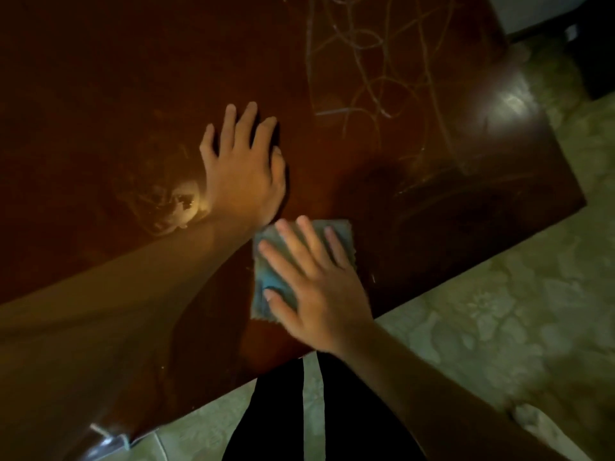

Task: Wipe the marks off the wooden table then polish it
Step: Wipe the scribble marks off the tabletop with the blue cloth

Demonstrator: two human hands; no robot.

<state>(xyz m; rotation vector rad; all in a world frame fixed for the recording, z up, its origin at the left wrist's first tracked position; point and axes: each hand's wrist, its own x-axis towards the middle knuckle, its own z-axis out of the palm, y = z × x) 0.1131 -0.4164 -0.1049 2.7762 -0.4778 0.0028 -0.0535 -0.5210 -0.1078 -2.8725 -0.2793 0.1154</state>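
Note:
A dark, glossy wooden table (100, 94) fills most of the view. Pale scribbled marks (372, 68) cover its far right part. A folded blue-grey cloth (269, 271) lies near the table's front edge. My right hand (316, 284) presses flat on the cloth, fingers spread over it. My left hand (244, 164) rests flat on the bare wood just above and left of the cloth, fingers apart, holding nothing. A smeared bright patch (179, 204) shows on the wood beside my left wrist.
Pale patterned floor tiles (499, 311) lie past the table's front and right edges. My dark-trousered legs (276, 420) stand at the front edge. A dark object (595, 61) sits on the floor at the far right.

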